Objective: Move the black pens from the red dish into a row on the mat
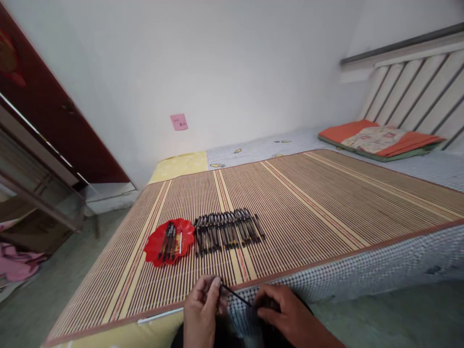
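Between my two hands, low in the head view, runs a thin black pen refill (236, 295), slanting down to the right. My left hand (203, 304) pinches its upper end between thumb and fingers. At the lower end my right hand (277, 309) is closed around it; something dark shows inside those fingers, too hidden to name. Beyond the hands, a row of black pens (226, 229) lies side by side on the striped mat (304, 222). Left of the row, a red scalloped plate (151, 246) holds several more pens (168, 241) and a white stick (181, 242).
The mat covers a bed against a white wall (253, 72). Folded orange cloth (380, 137) lies at the far right by the headboard (424, 92). A long white strip (159, 316) lies along the near edge. A pink note (179, 122) is on the wall.
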The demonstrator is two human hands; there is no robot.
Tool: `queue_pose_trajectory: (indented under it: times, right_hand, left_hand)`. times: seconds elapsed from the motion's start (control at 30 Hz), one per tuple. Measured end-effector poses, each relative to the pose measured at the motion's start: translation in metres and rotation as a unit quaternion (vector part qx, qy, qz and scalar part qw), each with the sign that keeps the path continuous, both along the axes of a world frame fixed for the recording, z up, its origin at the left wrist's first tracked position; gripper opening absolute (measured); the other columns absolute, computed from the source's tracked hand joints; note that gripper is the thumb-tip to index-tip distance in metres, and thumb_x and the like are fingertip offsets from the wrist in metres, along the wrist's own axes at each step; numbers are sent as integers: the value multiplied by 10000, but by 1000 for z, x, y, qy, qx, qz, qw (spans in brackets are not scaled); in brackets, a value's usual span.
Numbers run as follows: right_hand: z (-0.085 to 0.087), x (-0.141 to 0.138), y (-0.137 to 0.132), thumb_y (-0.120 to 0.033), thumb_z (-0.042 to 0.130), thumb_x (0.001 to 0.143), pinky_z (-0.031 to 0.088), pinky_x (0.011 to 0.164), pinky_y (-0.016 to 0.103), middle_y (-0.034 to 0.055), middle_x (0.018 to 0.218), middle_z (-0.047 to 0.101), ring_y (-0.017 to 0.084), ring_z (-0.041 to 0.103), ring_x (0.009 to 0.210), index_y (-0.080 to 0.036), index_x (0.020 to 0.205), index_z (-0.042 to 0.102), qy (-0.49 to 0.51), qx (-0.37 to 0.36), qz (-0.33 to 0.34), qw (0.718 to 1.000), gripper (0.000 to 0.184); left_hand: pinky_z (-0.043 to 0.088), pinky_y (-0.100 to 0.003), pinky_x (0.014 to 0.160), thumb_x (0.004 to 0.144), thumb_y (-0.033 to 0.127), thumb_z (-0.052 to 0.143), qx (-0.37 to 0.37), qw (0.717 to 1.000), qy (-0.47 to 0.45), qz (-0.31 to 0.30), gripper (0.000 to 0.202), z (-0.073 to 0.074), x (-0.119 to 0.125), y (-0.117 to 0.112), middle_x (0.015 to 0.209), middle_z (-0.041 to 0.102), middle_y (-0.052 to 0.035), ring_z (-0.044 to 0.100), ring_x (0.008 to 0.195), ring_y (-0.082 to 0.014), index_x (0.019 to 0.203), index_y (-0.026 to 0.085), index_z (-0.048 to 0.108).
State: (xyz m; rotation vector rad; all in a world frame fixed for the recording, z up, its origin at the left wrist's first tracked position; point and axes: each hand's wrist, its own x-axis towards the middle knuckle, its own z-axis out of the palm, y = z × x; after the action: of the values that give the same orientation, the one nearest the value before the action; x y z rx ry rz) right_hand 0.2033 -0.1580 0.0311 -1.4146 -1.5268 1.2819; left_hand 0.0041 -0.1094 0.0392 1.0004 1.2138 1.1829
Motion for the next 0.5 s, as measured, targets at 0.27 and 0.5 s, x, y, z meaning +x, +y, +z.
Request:
queue_pose_trajectory:
  times: [0.27, 0.5]
  right_hand:
    - [-14, -18, -7, -260, 622, 774, 460, 802, 321, 25, 878, 694, 230, 617, 870, -208, 894, 674, 40, 20, -49, 998, 141]
    - [-12, -3, 1, -385, 601, 817, 469, 821, 332, 26, 885, 688, 227, 617, 877, -207, 909, 689, 59, 33, -53, 996, 219]
  left_hand:
    - [436, -198, 495, 608, 590, 830, 16, 999, 2, 39, 485, 9, 7, -2, 578, 621, 12, 534, 528, -124, 807, 168, 697]
    - [453, -212, 535, 696, 539, 794, 21, 998, -40, -34, 547, 18, 13, -9, 720, 664, -18, 564, 572, -124, 1098, 176, 714]
